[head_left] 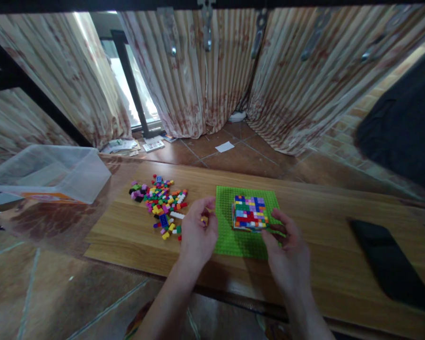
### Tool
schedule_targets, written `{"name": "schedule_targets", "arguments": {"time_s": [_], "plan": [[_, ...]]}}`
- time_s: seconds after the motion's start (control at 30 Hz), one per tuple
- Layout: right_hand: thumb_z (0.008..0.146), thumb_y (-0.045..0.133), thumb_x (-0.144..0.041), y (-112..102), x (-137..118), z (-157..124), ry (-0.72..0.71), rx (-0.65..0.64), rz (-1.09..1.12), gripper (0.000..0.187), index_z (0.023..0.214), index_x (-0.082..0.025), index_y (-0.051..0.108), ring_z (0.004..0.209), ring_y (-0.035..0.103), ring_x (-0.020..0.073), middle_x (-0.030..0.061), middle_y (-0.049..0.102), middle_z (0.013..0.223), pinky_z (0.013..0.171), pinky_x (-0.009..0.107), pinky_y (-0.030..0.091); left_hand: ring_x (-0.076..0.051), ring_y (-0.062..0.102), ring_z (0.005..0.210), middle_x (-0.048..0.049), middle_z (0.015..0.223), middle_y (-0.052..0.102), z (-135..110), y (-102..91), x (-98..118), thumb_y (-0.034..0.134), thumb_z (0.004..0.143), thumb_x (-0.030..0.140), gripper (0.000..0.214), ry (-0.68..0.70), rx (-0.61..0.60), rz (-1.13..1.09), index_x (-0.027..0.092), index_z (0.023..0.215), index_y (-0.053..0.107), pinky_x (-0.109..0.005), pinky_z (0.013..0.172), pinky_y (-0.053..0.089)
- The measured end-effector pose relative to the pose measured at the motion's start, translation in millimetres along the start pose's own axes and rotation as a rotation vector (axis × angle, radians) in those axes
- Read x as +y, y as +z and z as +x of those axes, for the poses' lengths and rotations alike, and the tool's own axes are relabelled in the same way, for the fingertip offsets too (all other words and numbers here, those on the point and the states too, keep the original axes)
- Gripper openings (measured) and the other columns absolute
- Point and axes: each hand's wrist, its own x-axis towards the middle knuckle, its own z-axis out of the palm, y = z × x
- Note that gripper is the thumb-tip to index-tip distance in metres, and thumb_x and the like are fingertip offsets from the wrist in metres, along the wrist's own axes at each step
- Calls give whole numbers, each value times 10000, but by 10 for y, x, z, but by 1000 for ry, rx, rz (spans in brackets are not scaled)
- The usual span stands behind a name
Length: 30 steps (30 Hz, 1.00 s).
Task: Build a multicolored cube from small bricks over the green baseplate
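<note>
A low rectangular block of many coloured toy bricks point(250, 212) stands on a green baseplate point(226, 243). My left hand point(198, 233) hovers over the plate's left edge, thumb and fingers curled together around a small yellow brick point(204, 219) that is mostly hidden. At the block's front right corner is my right hand point(288, 243), its thumb close to the front side and its fingers spread by the right side. Whether the right fingertips touch the block, I cannot tell. Loose bricks point(163, 200) of several colours lie in a pile left of the plate.
All this lies on a long wooden table point(326, 255). A clear plastic bin point(74, 172) with an orange label stands at the far left. Toward the right end lies a black flat phone-like object point(389, 264). Striped curtains point(205, 85) hang beyond the table, with papers point(122, 146) on the floor.
</note>
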Motion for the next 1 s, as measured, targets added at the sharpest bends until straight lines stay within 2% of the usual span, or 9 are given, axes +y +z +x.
{"name": "schedule_targets", "arguments": {"time_s": [0.1,0.2,0.33,0.47,0.63,0.87,1.0], "plan": [[737,511,-165,-10,2,15,-237,-75,-156,617,1349,-237,494,1204,524,257,98,510,1360,980,471,466,-147,636,804,-27,866,678,172,-294,-168,460,728,-14,355,11,-122,131,167,975,639,-274,744,515],[701,461,-96,-7,2,32,-402,-153,-284,725,1404,-269,438,1381,351,265,61,372,1490,1120,505,345,-179,635,907,-31,955,696,241,-491,-262,473,692,-26,420,120,-224,265,192,1007,645,-312,802,512],[720,468,-83,24,27,78,-481,-246,-360,731,1420,-293,427,1428,279,272,40,277,1549,1148,518,311,-213,615,948,-45,966,698,191,-481,-269,537,708,6,362,248,-380,406,199,983,673,-366,880,482],[804,490,-136,78,53,110,-495,-256,-382,625,1411,-283,446,1407,326,268,56,278,1552,1141,516,324,-205,604,901,-45,888,681,148,-377,-253,544,737,6,291,276,-476,446,204,887,696,-359,863,467],[868,529,-262,128,41,32,-506,-186,-422,537,1400,-275,460,1371,368,288,91,351,1502,1104,534,362,-184,600,830,-40,824,654,169,-374,-269,556,778,19,211,215,-468,439,187,763,683,-313,769,463],[873,580,-353,176,15,-134,-523,-111,-426,498,1362,-295,508,1285,444,308,106,429,1419,1041,549,410,-165,600,768,-34,782,646,190,-371,-271,551,825,67,178,174,-390,421,178,754,670,-289,720,460],[875,580,-357,185,-12,-175,-507,-77,-394,474,1341,-288,528,1268,453,307,110,440,1403,1019,545,427,-159,622,768,-30,812,687,180,-327,-216,573,829,126,138,97,-292,219,188,825,697,-288,736,480]]}}
